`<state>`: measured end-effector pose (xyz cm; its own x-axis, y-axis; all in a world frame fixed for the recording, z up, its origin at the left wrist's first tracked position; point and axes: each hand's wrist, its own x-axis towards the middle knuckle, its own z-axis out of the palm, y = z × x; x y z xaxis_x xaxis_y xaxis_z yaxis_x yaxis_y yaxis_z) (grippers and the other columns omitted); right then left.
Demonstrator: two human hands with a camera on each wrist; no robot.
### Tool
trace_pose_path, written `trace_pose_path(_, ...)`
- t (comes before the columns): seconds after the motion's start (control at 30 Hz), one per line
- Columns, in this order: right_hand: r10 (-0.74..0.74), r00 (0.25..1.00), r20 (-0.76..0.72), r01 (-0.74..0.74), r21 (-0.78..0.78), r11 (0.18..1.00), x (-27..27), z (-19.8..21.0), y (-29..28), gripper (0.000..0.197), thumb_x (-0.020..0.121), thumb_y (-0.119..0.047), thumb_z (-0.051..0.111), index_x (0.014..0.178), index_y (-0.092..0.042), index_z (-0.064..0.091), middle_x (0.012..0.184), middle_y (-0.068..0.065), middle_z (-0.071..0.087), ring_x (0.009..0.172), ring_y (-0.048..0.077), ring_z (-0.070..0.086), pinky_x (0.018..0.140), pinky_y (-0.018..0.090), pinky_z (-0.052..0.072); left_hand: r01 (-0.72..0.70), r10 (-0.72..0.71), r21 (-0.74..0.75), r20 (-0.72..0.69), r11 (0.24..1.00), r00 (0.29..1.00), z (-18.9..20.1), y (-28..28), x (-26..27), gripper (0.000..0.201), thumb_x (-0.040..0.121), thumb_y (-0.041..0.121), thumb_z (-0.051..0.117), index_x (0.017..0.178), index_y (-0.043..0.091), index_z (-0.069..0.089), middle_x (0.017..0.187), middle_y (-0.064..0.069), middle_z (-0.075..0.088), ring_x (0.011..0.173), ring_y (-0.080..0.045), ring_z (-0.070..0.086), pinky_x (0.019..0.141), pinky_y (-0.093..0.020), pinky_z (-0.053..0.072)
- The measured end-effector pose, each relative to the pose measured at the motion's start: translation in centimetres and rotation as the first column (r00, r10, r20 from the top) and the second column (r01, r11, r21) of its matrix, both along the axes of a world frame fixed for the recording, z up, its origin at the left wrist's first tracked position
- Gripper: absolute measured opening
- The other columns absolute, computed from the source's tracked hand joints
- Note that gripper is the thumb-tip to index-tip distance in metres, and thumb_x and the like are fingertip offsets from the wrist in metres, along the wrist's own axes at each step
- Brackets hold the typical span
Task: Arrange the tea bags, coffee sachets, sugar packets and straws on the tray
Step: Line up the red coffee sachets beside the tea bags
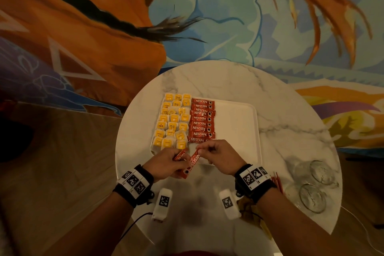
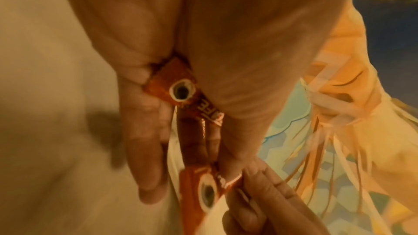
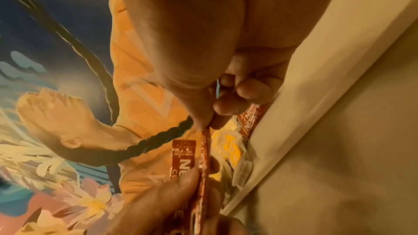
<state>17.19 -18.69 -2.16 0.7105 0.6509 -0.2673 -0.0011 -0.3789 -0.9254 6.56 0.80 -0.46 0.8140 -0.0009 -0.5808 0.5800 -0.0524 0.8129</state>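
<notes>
Head view looks down on a round marble table [image 1: 280, 110] with a white tray [image 1: 239, 131] on it. Yellow tea bags [image 1: 172, 120] fill the tray's left part in 3 columns, and beside them, to their right, red coffee sachets [image 1: 202, 119] lie stacked in 1 column with their labels readable. The right part of the tray is bare.

Both hands meet above the tray's near edge. The left hand [image 1: 166, 164] grips 1 red sachet [image 1: 180, 155] between curled fingers and thumb; in the left wrist view that sachet [image 2: 181, 87] sits wedged in the fold of the hand with its printed cup showing. The right hand [image 1: 220, 157] pinches the top end of a second sachet [image 1: 193, 161] between thumb and forefinger, the strip slanting down toward the left hand, whose fingers also touch its lower end. In the right wrist view the pinched strip [image 3: 205, 149] shows edge-on.

On the table to the right lie 2 clear glasses [image 1: 315, 185] on their sides, and thin red straws [image 1: 277, 182] peek out past the right wristband. A painted mural [image 1: 83, 27] covers the wall behind.
</notes>
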Motion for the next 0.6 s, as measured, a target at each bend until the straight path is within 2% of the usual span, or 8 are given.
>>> trace_pose_path(0.1, -0.035, 0.999, -0.031, 0.036, 0.030, 0.999, -0.2, 0.0, 0.6, 0.015, 0.090, -0.016, 0.074, 0.105, -0.013, 0.071, 0.079, 0.002, 0.068, 0.066, 0.007, 0.061, 0.060, 0.023, 0.050, 0.015, -0.015, -0.044, 0.011, 0.999, 1.000, 0.1, -0.6, 0.1, 0.020, 0.091, 0.015, 0.072, 0.110, 0.011, 0.069, 0.103, -0.008, 0.076, 0.094, -0.022, 0.075, 0.078, -0.040, 0.062)
trace_pose_path(0.23, -0.064, 0.998, -0.027, 0.066, 0.061, 0.996, -0.4, 0.1, 0.9, 0.011, 0.090, -0.025, 0.075, 0.096, -0.018, 0.068, 0.087, 0.012, 0.069, 0.070, 0.012, 0.062, 0.064, 0.029, 0.054, -0.090, 0.092, -0.051, 0.047, 0.995, 0.995, 0.0, -0.8, 0.7, 0.018, 0.091, 0.015, 0.071, 0.109, 0.010, 0.071, 0.097, -0.008, 0.075, 0.085, -0.018, 0.073, 0.076, -0.035, 0.061)
trace_pose_path(0.33, 0.049, 0.998, -0.027, -0.048, 0.015, 0.999, -0.8, 0.1, 0.6, 0.016, 0.090, -0.030, 0.074, 0.090, -0.014, 0.071, 0.085, 0.001, 0.073, 0.073, 0.008, 0.064, 0.068, 0.026, 0.052, -0.224, 0.232, -0.142, 0.041, 0.964, 0.972, 0.0, -0.6, 1.2, 0.022, 0.090, 0.015, 0.072, 0.112, 0.011, 0.071, 0.102, -0.007, 0.077, 0.093, -0.021, 0.073, 0.080, -0.035, 0.059)
trace_pose_path(0.37, 0.082, 0.996, -0.026, -0.082, -0.012, 0.997, -0.9, 0.0, 0.6, 0.017, 0.090, -0.030, 0.075, 0.089, -0.014, 0.072, 0.086, 0.002, 0.075, 0.072, 0.009, 0.064, 0.068, 0.025, 0.052, -0.257, 0.265, -0.149, 0.035, 0.955, 0.964, 0.1, -0.6, 1.4, 0.023, 0.090, 0.015, 0.072, 0.113, 0.011, 0.071, 0.104, -0.007, 0.077, 0.095, -0.024, 0.073, 0.082, -0.036, 0.059)
trace_pose_path(0.43, 0.101, 0.994, -0.030, -0.101, -0.026, 0.995, -1.1, -0.2, 0.4, 0.015, 0.090, -0.028, 0.074, 0.090, -0.013, 0.073, 0.088, 0.008, 0.076, 0.069, 0.011, 0.062, 0.064, 0.025, 0.051, -0.311, 0.320, -0.168, 0.027, 0.935, 0.947, 0.1, -0.5, 1.5, 0.024, 0.091, 0.017, 0.072, 0.114, 0.010, 0.070, 0.106, -0.011, 0.077, 0.096, -0.026, 0.073, 0.084, -0.038, 0.059)
trace_pose_path(0.5, 0.072, 0.997, -0.024, -0.073, -0.031, 0.997, -1.0, -0.4, 0.3, 0.010, 0.093, -0.020, 0.071, 0.093, -0.011, 0.074, 0.087, 0.011, 0.075, 0.065, 0.008, 0.060, 0.062, 0.024, 0.050, -0.347, 0.355, -0.183, 0.011, 0.920, 0.935, 0.1, -0.7, 1.5, 0.025, 0.091, 0.017, 0.071, 0.114, 0.009, 0.069, 0.105, -0.012, 0.077, 0.093, -0.027, 0.074, 0.081, -0.037, 0.056)
trace_pose_path(0.6, 0.008, 1.000, -0.010, -0.008, -0.075, 0.997, -0.3, -0.6, -0.1, 0.008, 0.094, -0.015, 0.068, 0.095, -0.013, 0.075, 0.083, 0.004, 0.073, 0.064, 0.004, 0.059, 0.064, 0.025, 0.051, -0.380, 0.383, -0.191, -0.022, 0.905, 0.924, -0.1, -0.9, 1.4, 0.025, 0.095, 0.021, 0.067, 0.116, 0.008, 0.068, 0.103, -0.011, 0.078, 0.090, -0.026, 0.074, 0.072, -0.030, 0.053)
